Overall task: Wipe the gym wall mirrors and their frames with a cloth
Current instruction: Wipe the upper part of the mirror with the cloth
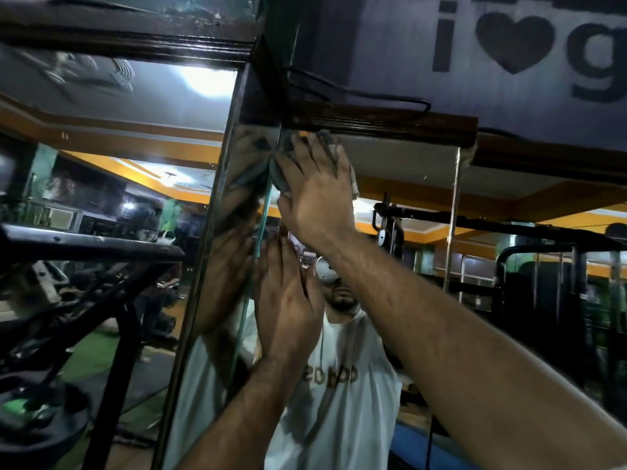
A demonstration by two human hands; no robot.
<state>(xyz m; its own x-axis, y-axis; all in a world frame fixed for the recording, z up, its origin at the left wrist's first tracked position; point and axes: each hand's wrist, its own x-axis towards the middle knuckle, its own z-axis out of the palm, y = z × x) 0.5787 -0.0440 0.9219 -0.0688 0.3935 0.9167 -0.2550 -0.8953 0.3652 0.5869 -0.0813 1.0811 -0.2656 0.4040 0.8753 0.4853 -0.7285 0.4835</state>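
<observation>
My right hand presses a grey cloth flat against the top left corner of the right wall mirror, just under its dark wooden frame. Most of the cloth is hidden under the palm. My left hand lies lower with straight fingers flat on the same glass, beside the mirror's left edge. A second mirror stands to the left at an angle, with its own dark top frame.
A dark vertical post separates the two mirrors. A black cable runs along the wall above the frame, under painted lettering. Gym machines and a person in a white shirt show as reflections. A black metal bar juts in at left.
</observation>
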